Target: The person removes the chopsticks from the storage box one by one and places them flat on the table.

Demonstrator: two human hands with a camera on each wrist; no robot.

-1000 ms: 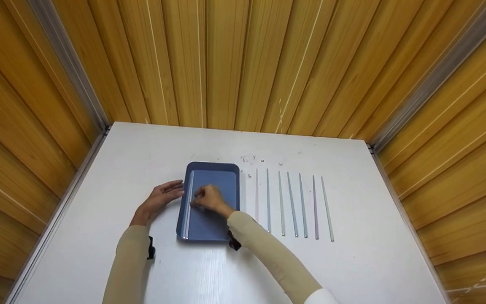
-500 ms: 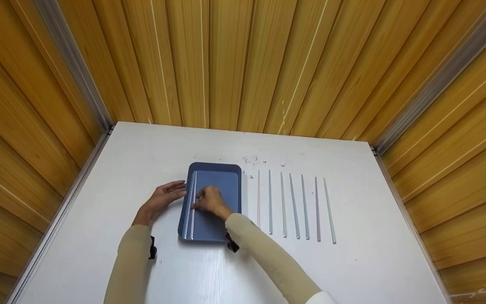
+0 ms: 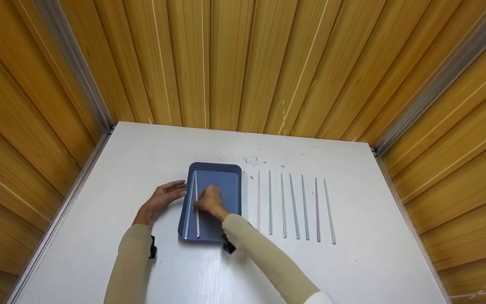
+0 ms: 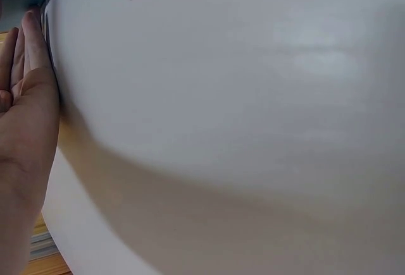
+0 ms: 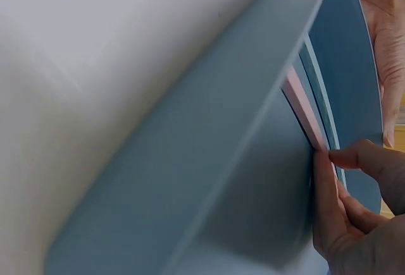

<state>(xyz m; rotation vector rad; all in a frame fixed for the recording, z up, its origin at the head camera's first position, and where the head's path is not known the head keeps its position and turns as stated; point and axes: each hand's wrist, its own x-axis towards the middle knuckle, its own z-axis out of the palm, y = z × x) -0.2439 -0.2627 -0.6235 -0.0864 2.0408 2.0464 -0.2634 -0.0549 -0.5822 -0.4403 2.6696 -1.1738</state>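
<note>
My right hand (image 3: 211, 202) reaches into a blue rectangular tray (image 3: 240, 185) and pinches a pink chopstick (image 5: 304, 105) between thumb and fingers. The pink one lies slightly slanted, its near end apart from a light blue chopstick (image 5: 321, 88) that runs along the tray's left wall. Their far ends sit close together in the head view. Outside the tray, at its left side, my left hand (image 3: 162, 199) rests with fingers straight, the tips at the wall. In the left wrist view, the left hand's fingers (image 4: 38, 44) stretch toward the tray's side.
Right of the tray, several pastel chopsticks (image 3: 304, 207) lie side by side on the white table (image 3: 378, 270), roughly parallel. Small dark marks (image 3: 250, 160) dot the table behind them. Wood-patterned walls (image 3: 226, 63) enclose the table at the back and sides.
The near end of the pink chopstick has swung to the right, away from the light blue one. My right hand shifted slightly right with it. My left hand stays at the tray's side.
</note>
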